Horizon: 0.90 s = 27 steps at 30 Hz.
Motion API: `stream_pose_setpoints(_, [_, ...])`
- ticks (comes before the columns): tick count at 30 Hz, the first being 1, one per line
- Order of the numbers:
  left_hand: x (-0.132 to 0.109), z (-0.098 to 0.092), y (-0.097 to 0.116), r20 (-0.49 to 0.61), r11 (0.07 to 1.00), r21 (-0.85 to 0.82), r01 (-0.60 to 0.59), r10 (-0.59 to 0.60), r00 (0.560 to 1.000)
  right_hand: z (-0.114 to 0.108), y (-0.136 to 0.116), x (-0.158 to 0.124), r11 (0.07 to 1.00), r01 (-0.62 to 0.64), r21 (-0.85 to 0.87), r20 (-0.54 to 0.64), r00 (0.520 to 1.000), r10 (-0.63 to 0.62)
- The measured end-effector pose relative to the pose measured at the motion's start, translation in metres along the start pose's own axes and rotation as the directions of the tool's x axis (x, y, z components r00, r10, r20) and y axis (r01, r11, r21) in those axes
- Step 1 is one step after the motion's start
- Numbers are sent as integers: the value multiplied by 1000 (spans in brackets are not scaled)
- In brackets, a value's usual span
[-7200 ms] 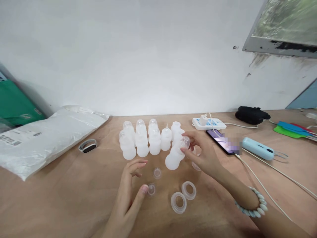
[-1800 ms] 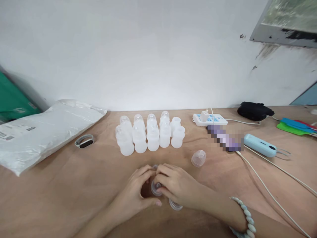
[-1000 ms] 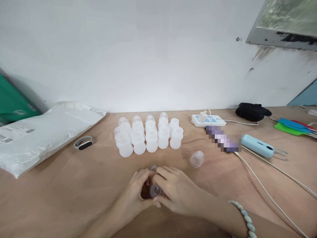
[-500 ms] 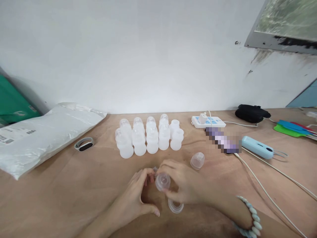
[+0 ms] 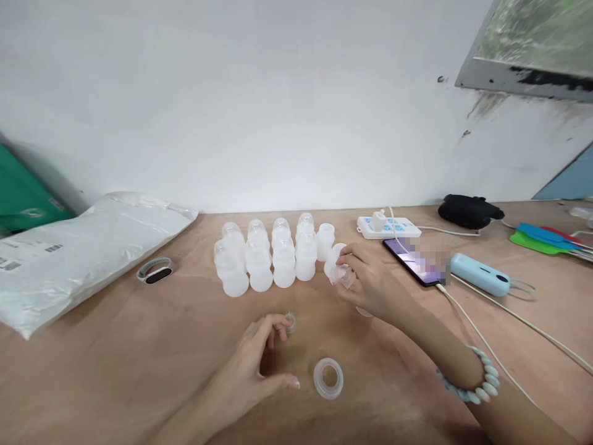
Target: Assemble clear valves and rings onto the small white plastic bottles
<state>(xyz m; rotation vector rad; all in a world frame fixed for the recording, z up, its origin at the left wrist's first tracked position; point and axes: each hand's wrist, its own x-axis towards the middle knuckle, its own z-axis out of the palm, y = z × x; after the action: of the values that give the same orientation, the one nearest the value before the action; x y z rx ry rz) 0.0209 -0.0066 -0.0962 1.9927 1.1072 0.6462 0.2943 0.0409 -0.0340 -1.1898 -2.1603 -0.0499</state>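
My right hand [image 5: 370, 278] pinches a clear bottle nipple with its collar [image 5: 343, 276] and is right by an uncapped white baby bottle [image 5: 334, 258], which looks tilted. Whether the two touch is hard to make out. On the table my left hand [image 5: 259, 358] rests with thumb and fingers apart, its fingertips beside a small clear nipple [image 5: 290, 322]. Between me and the bottles lies a clear collar ring [image 5: 318, 384]. Under my right hand a clear dome cap [image 5: 364, 312] is mostly hidden.
Several white bottles with clear caps [image 5: 260, 272] stand in rows, with one more uncapped bottle [image 5: 325, 242] behind. A wristband [image 5: 156, 272] and a white plastic parcel [image 5: 88, 241] lie left. On the right are a power strip [image 5: 389, 227], a phone [image 5: 412, 262], a light-blue device [image 5: 482, 275] and cables.
My right hand has moved away from my left, forward and right to the uncapped bottle, carrying the nipple and collar. That bottle now leans. My left hand has hardly moved.
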Motion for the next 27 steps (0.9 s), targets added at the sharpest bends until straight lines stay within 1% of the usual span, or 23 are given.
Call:
stream_pose_setpoints(2, [0,0,1,-101,998,-9,-65,64,993,-12,-11,1,991,-24,135,-9,1000,25])
stream_pose_setpoints(3, [0,0,2,-171,995,-6,-101,98,980,-17,-18,2,974,-43,221,-14,999,47])
stream_pose_setpoints(5, [-2,0,2,-296,987,1,-162,155,942,-23,-33,0,907,-78,413,-14,996,91])
stream_pose_setpoints(6, [-3,1,3,-333,983,-5,-181,169,928,-24,-40,-1,853,-91,515,-5,994,109])
stream_pose_setpoints(8, [-6,2,3,-349,979,-55,-196,165,923,-21,-52,-5,717,-113,688,35,992,122])
stream_pose_setpoints(10, [-9,3,3,-324,971,-142,-191,137,936,-15,-60,-9,599,-142,788,96,990,108])
stream_pose_setpoints(12, [-12,3,4,-321,956,-236,-172,90,943,-11,-63,-11,542,-160,825,139,987,81])
stream_pose_setpoints(14, [-12,1,6,-360,940,-307,-151,32,932,-9,-60,-11,535,-146,832,133,989,63])
stream_pose_setpoints(17, [-7,-4,7,-413,893,-436,-110,-90,907,-10,-47,-8,586,-105,803,47,992,114])
stream_pose_setpoints(19, [-3,-7,7,-384,818,-569,-79,-180,905,-8,-39,-5,637,-101,764,-4,987,161])
stream_pose_setpoints(20, [0,-8,8,-357,771,-634,-62,-220,908,-7,-36,-5,661,-99,744,-16,986,165])
stream_pose_setpoints(21, [2,-8,9,-331,728,-685,-46,-254,909,-6,-33,-4,681,-91,726,-17,988,151])
stream_pose_setpoints(23, [6,-9,12,-291,667,-744,-18,-300,908,-3,-33,-4,708,-60,703,2,997,82])
stream_pose_setpoints(25, [9,-8,17,-252,634,-773,15,-330,910,-1,-35,-5,713,-22,701,31,1000,0])
stream_pose_setpoints(27, [10,-8,20,-213,613,-788,50,-348,913,0,-39,-6,711,5,703,49,997,-56])
